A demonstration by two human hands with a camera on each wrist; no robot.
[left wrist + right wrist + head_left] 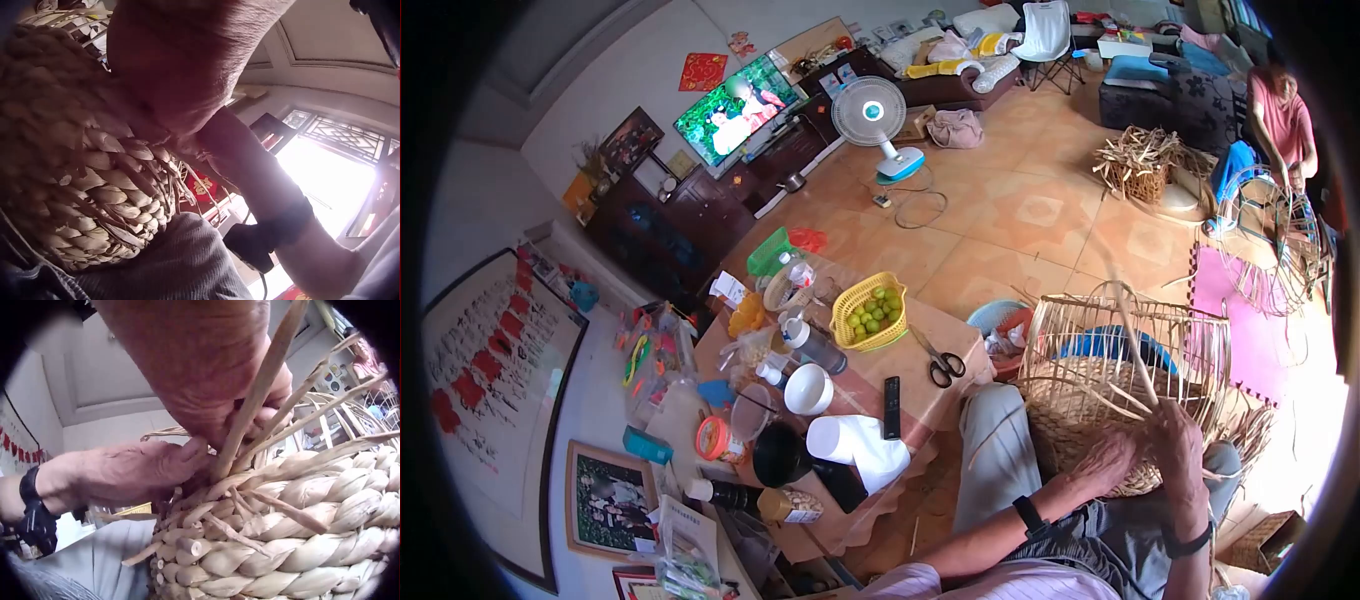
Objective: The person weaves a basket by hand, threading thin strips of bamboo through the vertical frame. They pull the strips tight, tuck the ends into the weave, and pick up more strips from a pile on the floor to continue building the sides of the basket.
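Note:
A half-woven basket (1090, 440) sits in the person's lap, with thick braided rows of dried plant strands (312, 544) below and bare upright stakes above. The right hand (1175, 440) is at the near edge of the weave, its fingers curled round a dried plant strand (265, 381); the long strand stands up past the fingers. Close beside it, the left hand (144, 469) holds the woven edge, thumb and fingertips at the strand's base. In the left wrist view, the left hand (175, 62) covers part of the weave, and its fingertips are hidden. Short cut ends stick out of the rows.
Left of the lap, a low table (945, 335) bears scissors (941, 368), a remote (891, 408), a yellow basket of green fruit (870, 312), bowls and bottles. A bin (1000, 335) stands beyond the knee. Another person (1280, 120) sits at the far right with an open frame.

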